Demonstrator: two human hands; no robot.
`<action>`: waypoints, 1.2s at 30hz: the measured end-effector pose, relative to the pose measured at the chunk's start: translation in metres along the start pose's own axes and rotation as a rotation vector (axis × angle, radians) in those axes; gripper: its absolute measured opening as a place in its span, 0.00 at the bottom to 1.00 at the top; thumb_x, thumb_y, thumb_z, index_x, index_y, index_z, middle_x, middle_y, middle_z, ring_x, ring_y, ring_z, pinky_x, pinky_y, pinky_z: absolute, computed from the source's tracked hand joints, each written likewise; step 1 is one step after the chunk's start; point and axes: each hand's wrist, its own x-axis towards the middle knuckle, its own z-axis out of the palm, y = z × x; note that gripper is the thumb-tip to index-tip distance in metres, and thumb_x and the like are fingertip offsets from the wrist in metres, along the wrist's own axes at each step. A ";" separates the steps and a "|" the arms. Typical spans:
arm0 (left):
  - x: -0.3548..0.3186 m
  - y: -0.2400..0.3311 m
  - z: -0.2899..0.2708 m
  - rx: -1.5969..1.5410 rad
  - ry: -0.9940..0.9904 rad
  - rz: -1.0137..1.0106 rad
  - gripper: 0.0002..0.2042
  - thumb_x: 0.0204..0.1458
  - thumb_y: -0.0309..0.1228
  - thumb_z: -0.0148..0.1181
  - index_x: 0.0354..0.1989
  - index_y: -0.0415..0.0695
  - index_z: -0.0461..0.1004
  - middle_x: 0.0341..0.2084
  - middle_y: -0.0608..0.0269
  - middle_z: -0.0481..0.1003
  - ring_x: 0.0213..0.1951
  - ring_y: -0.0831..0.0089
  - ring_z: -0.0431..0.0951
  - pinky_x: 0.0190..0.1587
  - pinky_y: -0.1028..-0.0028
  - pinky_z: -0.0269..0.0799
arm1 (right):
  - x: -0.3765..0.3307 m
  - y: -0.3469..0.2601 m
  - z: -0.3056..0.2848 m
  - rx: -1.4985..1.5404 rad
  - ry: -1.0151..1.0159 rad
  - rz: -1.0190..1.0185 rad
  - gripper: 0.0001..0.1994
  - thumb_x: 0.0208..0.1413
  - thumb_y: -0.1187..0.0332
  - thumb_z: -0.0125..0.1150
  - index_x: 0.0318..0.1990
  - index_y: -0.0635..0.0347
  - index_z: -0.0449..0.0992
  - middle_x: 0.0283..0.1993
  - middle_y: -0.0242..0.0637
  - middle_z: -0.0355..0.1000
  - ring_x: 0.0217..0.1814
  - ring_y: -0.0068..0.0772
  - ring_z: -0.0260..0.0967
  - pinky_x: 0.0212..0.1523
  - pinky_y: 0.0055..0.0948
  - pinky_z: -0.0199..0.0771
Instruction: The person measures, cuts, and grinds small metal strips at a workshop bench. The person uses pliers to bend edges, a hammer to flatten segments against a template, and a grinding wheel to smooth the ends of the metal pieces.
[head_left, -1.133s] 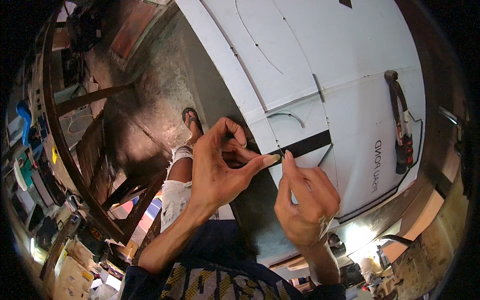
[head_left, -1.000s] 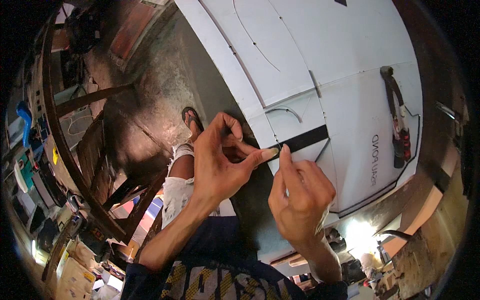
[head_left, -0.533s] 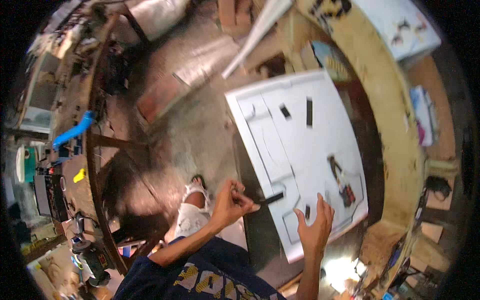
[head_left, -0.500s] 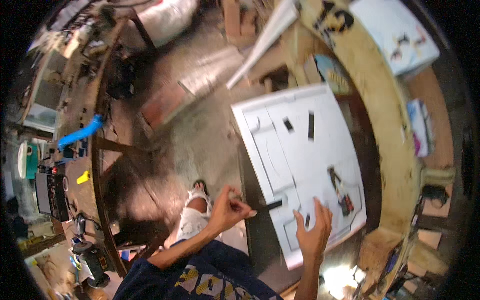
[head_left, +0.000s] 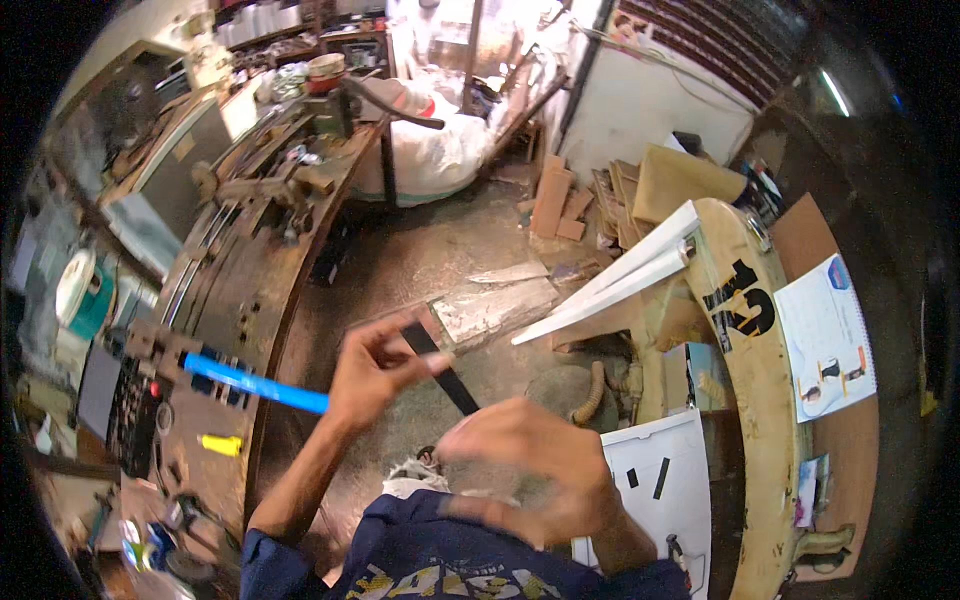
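Observation:
A narrow, flat black strip [head_left: 455, 388] slants between my hands, above the floor. My left hand [head_left: 372, 372] is closed on its upper part, thumb and fingers pinching it. At the lower end of the strip is my right hand [head_left: 548, 462], smeared by motion. Its fingertips overlap that end, and I cannot make out whether they grip it. Behind my right wrist, the white board [head_left: 675, 455] carries two short black pieces [head_left: 661, 478] and lies partly hidden.
To the left runs a long workbench [head_left: 290, 285] with a blue tube [head_left: 255, 385] and a yellow piece [head_left: 221, 445]. A curved wooden counter [head_left: 775, 430] stands on the right, bearing a printed white pad [head_left: 828, 335]. A long white piece [head_left: 610, 285] leans across its far end.
The view has swung up and left, showing more of the room. My left hand has carried the strip away from the board's edge. My right hand has left the board and come to the strip.

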 end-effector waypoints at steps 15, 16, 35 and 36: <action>0.299 0.061 -0.055 -0.032 0.011 0.136 0.14 0.49 0.23 0.70 0.40 0.39 0.71 0.23 0.66 0.79 0.28 0.84 0.77 0.30 0.83 0.70 | 0.260 0.256 -0.129 -0.037 0.313 0.372 0.19 0.52 0.70 0.69 0.50 0.69 0.76 0.44 0.40 0.78 0.45 0.25 0.72 0.47 0.26 0.70; 0.320 0.063 -0.056 -0.039 -0.051 0.086 0.18 0.50 0.22 0.69 0.44 0.42 0.64 0.22 0.67 0.78 0.28 0.85 0.76 0.30 0.84 0.69 | 0.279 0.281 -0.135 0.063 0.244 0.426 0.15 0.54 0.74 0.66 0.49 0.72 0.77 0.39 0.37 0.78 0.40 0.20 0.71 0.43 0.22 0.71; 0.708 -0.003 -0.386 0.326 0.552 0.167 0.10 0.52 0.27 0.65 0.42 0.39 0.81 0.31 0.68 0.81 0.35 0.83 0.76 0.39 0.77 0.72 | 0.610 0.610 -0.203 -0.195 0.385 0.520 0.08 0.57 0.71 0.64 0.42 0.65 0.81 0.37 0.35 0.79 0.40 0.23 0.74 0.43 0.24 0.73; 0.724 -0.021 -0.440 0.318 0.670 0.190 0.09 0.53 0.26 0.65 0.42 0.39 0.82 0.32 0.67 0.82 0.35 0.82 0.76 0.40 0.78 0.72 | 0.625 0.639 -0.196 -0.245 0.302 0.546 0.09 0.57 0.70 0.64 0.43 0.64 0.81 0.37 0.36 0.79 0.41 0.24 0.74 0.44 0.25 0.73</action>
